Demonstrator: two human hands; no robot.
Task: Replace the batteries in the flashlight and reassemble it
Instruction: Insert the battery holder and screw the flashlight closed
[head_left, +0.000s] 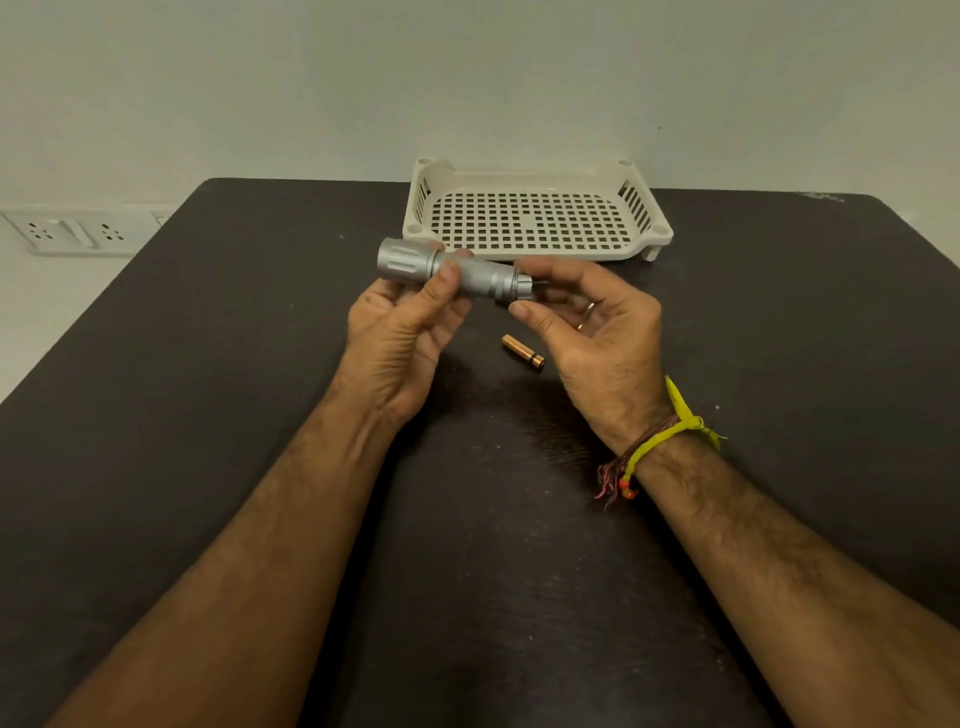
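The left hand (402, 332) is gripping the silver flashlight (452, 270) around its barrel, holding it level above the dark bench (208, 364) with the head pointing left. The right hand (587, 322) is pinching the tail end (522, 288) between thumb and fingers. A copper-coloured battery (522, 351) is lying on the bench below, and a cream perforated tray (535, 218) is sitting just behind.

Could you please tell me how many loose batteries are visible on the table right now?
1: a copper-coloured battery lies on the dark table, just below the right hand. Others may be hidden inside the flashlight.
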